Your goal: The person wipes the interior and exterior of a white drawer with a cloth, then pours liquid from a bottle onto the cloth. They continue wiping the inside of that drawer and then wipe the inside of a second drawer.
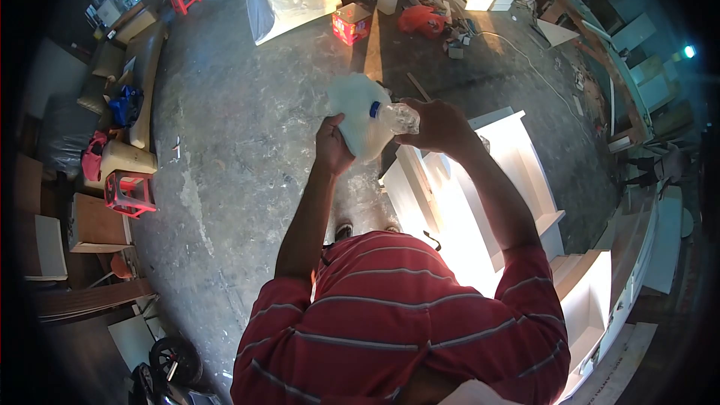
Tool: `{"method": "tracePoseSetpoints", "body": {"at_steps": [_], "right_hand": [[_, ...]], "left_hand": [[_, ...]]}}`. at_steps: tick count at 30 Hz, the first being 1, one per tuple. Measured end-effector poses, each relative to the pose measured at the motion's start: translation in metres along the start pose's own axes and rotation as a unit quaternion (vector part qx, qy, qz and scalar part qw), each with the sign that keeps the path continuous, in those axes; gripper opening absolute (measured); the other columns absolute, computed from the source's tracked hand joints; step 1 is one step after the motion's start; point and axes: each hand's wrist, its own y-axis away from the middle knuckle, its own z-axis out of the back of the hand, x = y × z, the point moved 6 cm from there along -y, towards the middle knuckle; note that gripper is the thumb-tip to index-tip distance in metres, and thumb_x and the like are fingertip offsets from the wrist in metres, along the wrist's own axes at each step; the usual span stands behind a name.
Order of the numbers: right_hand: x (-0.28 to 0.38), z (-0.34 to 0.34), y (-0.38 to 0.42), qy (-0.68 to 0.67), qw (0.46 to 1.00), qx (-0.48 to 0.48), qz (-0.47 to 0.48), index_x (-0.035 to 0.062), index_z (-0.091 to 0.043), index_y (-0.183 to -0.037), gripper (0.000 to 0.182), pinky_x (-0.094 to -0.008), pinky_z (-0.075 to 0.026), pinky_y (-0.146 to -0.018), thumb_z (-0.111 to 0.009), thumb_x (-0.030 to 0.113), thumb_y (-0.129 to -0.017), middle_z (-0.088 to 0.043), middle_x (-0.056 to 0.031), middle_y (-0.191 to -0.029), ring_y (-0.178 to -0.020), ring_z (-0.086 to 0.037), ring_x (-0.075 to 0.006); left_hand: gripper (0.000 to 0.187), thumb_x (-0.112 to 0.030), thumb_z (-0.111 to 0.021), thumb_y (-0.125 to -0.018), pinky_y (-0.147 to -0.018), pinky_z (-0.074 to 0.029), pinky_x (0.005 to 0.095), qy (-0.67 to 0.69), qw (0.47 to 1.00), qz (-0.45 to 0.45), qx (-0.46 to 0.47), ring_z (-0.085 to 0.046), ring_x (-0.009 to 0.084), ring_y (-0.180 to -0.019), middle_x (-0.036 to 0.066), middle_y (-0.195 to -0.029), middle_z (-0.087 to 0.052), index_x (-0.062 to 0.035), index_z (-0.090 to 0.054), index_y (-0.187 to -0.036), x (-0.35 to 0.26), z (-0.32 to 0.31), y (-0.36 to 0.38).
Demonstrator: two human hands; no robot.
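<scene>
My right hand [439, 127] is closed round a small clear plastic bottle [400, 118] that lies on its side in the air, its blue cap [374, 109] pointing left. The bottle overlaps a pale, greenish-white flat piece [352, 97] with a rounded outline. At the left edge of that piece, my left hand [334, 146] grips it with the thumb on top and the other fingers mostly hidden. Both hands are held out in front of my red striped shirt, above the floor.
White cabinet parts [510, 157] stand close by on my right, partly under my right arm. Ahead are a red box [351, 24], a plastic-wrapped panel [285, 0] and an orange-red bag [421, 21]. A red stool [129, 193] and a sofa [146, 82] line the left side.
</scene>
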Motion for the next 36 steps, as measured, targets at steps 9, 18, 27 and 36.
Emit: {"method": "tracePoseSetpoints", "body": {"at_steps": [9,18,27,36], "right_hand": [[0.013,0.001,-0.01,0.103,0.994,0.038,0.009,0.0111,-0.057,-0.115,0.06,-0.043,-0.051,-0.074,-0.073,0.039,-0.064,-0.066,-0.0153,-0.078,-0.076,-0.065,-0.0313],[-0.003,-0.023,-0.005,-0.082,0.994,0.06,-0.039,0.0149,-0.049,-0.127,0.073,-0.0362,-0.05,-0.079,-0.076,0.043,-0.065,-0.067,-0.0132,-0.086,-0.082,-0.066,-0.0268],[0.0,-0.026,0.002,-0.174,0.985,-0.004,-0.019,0.0076,-0.052,-0.123,0.074,-0.0388,-0.05,-0.077,-0.073,0.048,-0.066,-0.066,-0.0175,-0.077,-0.081,-0.066,-0.0305],[0.01,-0.004,-0.017,0.079,0.997,0.024,0.011,0.0102,-0.056,-0.117,0.067,-0.0413,-0.05,-0.078,-0.073,0.042,-0.061,-0.066,-0.0176,-0.081,-0.079,-0.065,-0.0323]], "left_hand": [[0.053,-0.029,-0.042,-0.087,-0.102,-0.034,0.0487,0.002,1.0,0.004,0.021,-0.047,0.0329,-0.119,0.016,-0.13,-0.048,-0.0009,-0.038,-0.132,0.002,0.001,0.002],[0.053,-0.028,-0.041,-0.086,-0.103,-0.033,0.0483,0.023,0.996,-0.068,-0.045,-0.045,0.0328,-0.12,0.015,-0.131,-0.046,-0.0019,-0.036,-0.133,-0.028,0.014,0.007],[0.052,-0.027,-0.043,-0.085,-0.099,-0.038,0.0467,-0.077,0.995,-0.066,-0.021,-0.049,0.032,-0.116,0.014,-0.127,-0.05,-0.001,-0.039,-0.13,-0.03,0.032,0.003],[0.05,-0.031,-0.044,-0.086,-0.093,-0.043,0.0429,-0.173,0.983,0.04,-0.041,-0.056,0.0279,-0.106,0.016,-0.118,-0.055,0.0014,-0.043,-0.124,0.006,0.03,0.005]]}}
